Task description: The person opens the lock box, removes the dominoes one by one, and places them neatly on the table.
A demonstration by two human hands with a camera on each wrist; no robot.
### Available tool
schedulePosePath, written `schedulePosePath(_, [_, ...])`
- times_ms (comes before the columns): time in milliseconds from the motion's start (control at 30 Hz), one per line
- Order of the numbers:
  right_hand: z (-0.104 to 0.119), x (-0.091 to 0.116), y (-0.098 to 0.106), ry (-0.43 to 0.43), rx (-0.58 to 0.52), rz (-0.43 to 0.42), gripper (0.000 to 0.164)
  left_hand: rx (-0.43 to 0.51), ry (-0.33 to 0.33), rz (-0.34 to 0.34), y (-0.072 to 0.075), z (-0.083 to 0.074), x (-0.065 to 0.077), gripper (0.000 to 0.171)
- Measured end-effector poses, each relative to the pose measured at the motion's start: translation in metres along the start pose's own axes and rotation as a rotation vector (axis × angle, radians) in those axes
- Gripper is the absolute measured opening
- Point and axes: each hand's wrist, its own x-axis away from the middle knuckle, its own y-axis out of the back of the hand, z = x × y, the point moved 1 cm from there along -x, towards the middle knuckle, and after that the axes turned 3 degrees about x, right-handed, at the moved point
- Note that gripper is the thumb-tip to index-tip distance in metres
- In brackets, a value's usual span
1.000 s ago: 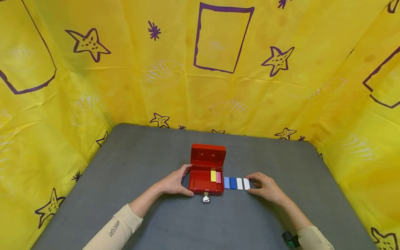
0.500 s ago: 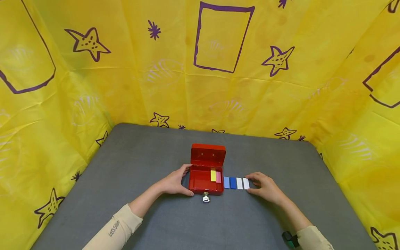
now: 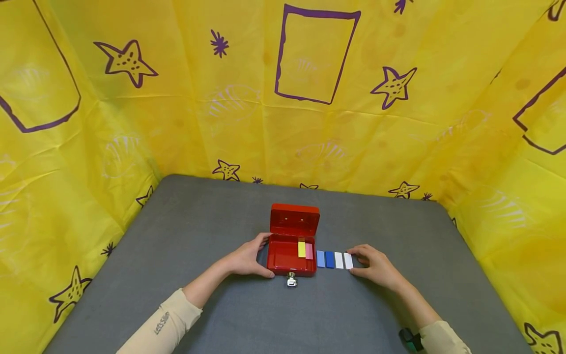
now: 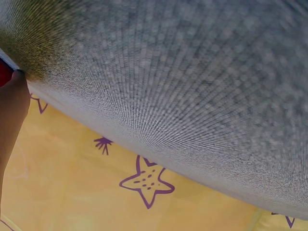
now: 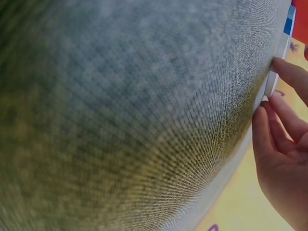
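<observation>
A red cash box [image 3: 276, 253] lies with its lid up, a metal lock [image 3: 291, 280] at its front. My left hand [image 3: 246, 258] grips its left side, fingers at the back corner and thumb at the front one. Inside, at the right, sit a yellow block [image 3: 301, 249] and a pink block [image 3: 309, 251]. To the right of the box, a row holds a light blue block [image 3: 320, 259], a dark blue block [image 3: 329, 259], a white block [image 3: 339, 260] and the end white block [image 3: 348, 261]. My right hand [image 3: 375, 265] pinches the end white block between thumb and fingers.
Grey cloth [image 3: 212, 211] covers the table. Yellow curtains [image 3: 247, 132] printed with purple starfish close off its back and sides. In the left wrist view, a red corner [image 4: 5, 73] of the box shows beside a fingertip.
</observation>
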Motion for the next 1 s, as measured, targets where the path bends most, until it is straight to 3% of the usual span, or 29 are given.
schedulePosePath(467, [0.007,0.002,0.000,-0.031,-0.011,-0.018,0.044,0.006,-0.022,0.008,-0.002,0.004,0.000,0.100])
schedulePosePath(700, [0.008,0.002,0.001,-0.059,-0.023,-0.046,0.042,0.004,-0.080,0.004,0.000,0.004,0.000,0.101])
schedulePosePath(1000, [0.012,0.000,0.001,-0.191,-0.046,-0.082,0.034,0.004,-0.075,0.007,0.000,0.004,-0.001,0.101])
